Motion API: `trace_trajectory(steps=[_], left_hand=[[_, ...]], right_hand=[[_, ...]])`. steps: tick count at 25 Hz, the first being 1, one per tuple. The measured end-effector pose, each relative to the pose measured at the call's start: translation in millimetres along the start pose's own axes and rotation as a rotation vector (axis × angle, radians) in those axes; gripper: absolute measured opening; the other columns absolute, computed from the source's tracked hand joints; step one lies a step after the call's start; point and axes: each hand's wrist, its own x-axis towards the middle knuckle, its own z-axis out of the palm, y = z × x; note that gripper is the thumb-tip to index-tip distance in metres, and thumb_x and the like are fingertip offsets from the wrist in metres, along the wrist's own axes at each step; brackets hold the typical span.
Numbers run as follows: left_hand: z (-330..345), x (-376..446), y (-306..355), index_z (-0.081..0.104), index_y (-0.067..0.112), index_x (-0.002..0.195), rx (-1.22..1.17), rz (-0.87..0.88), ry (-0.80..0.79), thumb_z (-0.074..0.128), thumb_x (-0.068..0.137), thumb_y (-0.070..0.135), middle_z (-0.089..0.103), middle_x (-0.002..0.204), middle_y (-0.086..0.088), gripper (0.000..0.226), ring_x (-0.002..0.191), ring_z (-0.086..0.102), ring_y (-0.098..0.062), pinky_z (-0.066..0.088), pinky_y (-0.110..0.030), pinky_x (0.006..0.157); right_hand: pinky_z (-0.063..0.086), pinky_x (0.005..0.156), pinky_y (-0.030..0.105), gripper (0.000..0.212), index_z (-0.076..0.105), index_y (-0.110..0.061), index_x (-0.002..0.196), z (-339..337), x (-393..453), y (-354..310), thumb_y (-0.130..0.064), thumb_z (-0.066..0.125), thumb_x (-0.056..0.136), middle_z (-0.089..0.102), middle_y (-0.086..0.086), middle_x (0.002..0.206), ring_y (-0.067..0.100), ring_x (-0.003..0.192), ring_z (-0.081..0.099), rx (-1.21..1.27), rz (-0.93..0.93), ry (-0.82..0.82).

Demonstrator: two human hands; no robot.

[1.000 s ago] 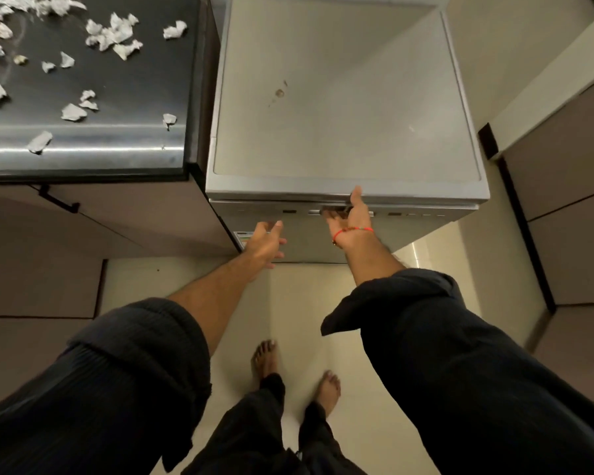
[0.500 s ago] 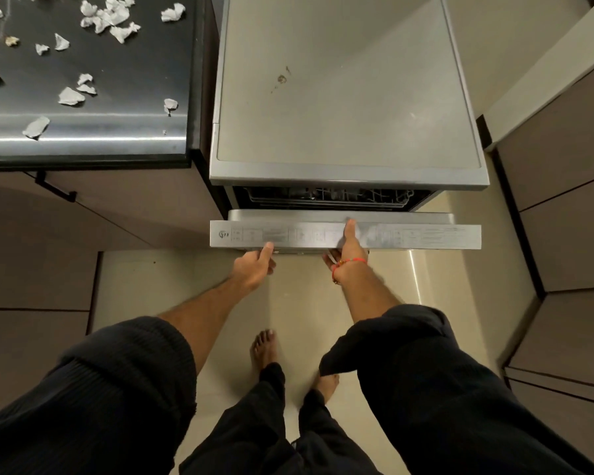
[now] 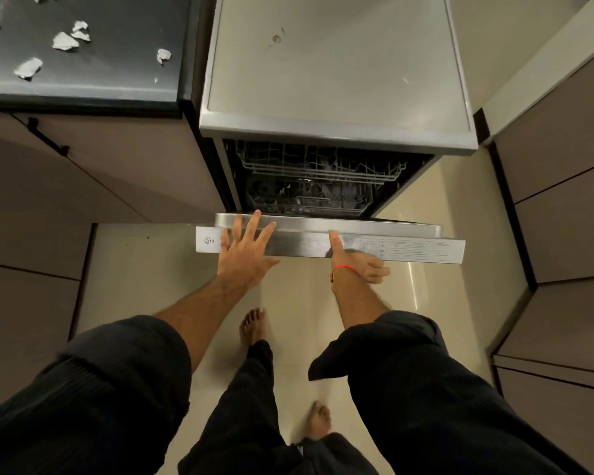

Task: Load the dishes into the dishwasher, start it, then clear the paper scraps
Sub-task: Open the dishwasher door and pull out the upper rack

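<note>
We look down at the dishwasher door [image 3: 357,234], partly lowered, its wire racks [image 3: 316,176] visible beyond. Our left hand [image 3: 244,252] rests on it, fingers spread wide; our right hand [image 3: 354,260] grips its near edge, thumb on top. Paper scraps [image 3: 64,41] lie on the dark desk [image 3: 117,80], far left.

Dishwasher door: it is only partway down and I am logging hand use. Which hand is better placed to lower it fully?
Likely the right hand: it grips the dishwasher door edge, thumb on top. The left hand only lies flat on it, fingers spread.
</note>
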Motion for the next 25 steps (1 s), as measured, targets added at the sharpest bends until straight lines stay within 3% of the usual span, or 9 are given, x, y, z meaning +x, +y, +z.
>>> trace_trajectory(steps=[2,4,6,8,12,18,21,25], left_hand=[[22,-18,3,0.022,0.035,0.158,0.001,-0.021,-0.012,0.065,0.092,0.052,-0.004,0.170,0.000,0.081,0.156,-0.004,-0.035,0.010,-0.064,0.122],[42,-37,6,0.020,0.034,0.158,0.007,-0.056,0.013,0.066,0.092,0.048,-0.007,0.170,0.000,0.082,0.156,-0.007,-0.035,0.010,-0.064,0.122],[66,-58,11,0.016,0.034,0.160,0.023,-0.083,0.007,0.067,0.093,0.044,-0.013,0.170,0.000,0.084,0.156,-0.011,-0.035,0.009,-0.063,0.123],[92,-81,8,0.010,0.035,0.161,0.056,-0.085,-0.028,0.066,0.094,0.041,-0.020,0.169,0.000,0.087,0.155,-0.014,-0.036,0.009,-0.060,0.123],[148,-130,3,0.006,0.034,0.162,0.083,-0.079,-0.158,0.065,0.094,0.042,-0.021,0.168,-0.003,0.090,0.155,-0.007,-0.038,0.015,-0.055,0.124],[231,-176,-1,0.033,0.020,0.154,0.042,-0.116,-0.328,0.058,0.100,0.036,0.003,0.170,-0.005,0.061,0.147,0.034,-0.031,0.032,-0.046,0.119],[275,-190,-15,0.039,0.018,0.151,-0.054,-0.123,-0.447,0.048,0.105,0.029,-0.002,0.171,0.001,0.048,0.137,0.048,-0.033,0.046,-0.047,0.107],[341,-198,-30,0.065,0.015,0.119,-0.041,-0.146,-0.554,0.050,0.103,0.033,-0.014,0.170,0.003,0.028,0.113,0.064,-0.034,0.049,-0.040,0.089]], right_hand=[[0.010,0.117,0.063,0.133,-0.014,-0.019,0.154,-8,7,18,-0.074,0.071,0.067,-0.016,0.017,0.162,0.043,0.149,-0.008,-0.243,-0.291,0.123],[0.005,0.116,0.064,0.112,-0.012,-0.031,0.154,-16,19,34,-0.066,0.063,0.079,-0.016,0.013,0.163,0.042,0.149,-0.011,-0.548,-0.700,0.217],[-0.001,0.116,0.063,0.080,-0.002,-0.036,0.155,-23,33,61,-0.060,0.044,0.094,-0.010,0.006,0.165,0.039,0.150,-0.010,-0.906,-0.981,0.182],[0.002,0.118,0.064,0.058,0.008,-0.036,0.155,-21,44,97,-0.047,0.031,0.103,0.004,0.000,0.166,0.034,0.151,-0.001,-1.078,-1.091,0.052],[0.007,0.119,0.060,0.059,0.006,-0.032,0.157,-11,53,183,-0.038,0.031,0.104,0.008,-0.001,0.165,0.032,0.152,0.003,-1.076,-1.064,-0.088],[0.009,0.120,0.060,0.068,0.002,-0.030,0.157,16,85,276,-0.028,0.039,0.100,0.002,0.000,0.166,0.034,0.152,0.004,-1.288,-0.936,-0.282],[0.009,0.120,0.060,0.073,-0.004,-0.028,0.157,38,105,320,-0.024,0.039,0.098,-0.006,0.001,0.166,0.035,0.152,-0.003,-1.324,-0.854,-0.372],[0.008,0.118,0.062,0.084,-0.016,-0.029,0.154,69,141,379,-0.027,0.044,0.096,-0.023,0.000,0.162,0.035,0.150,-0.015,-1.376,-0.784,-0.465]])
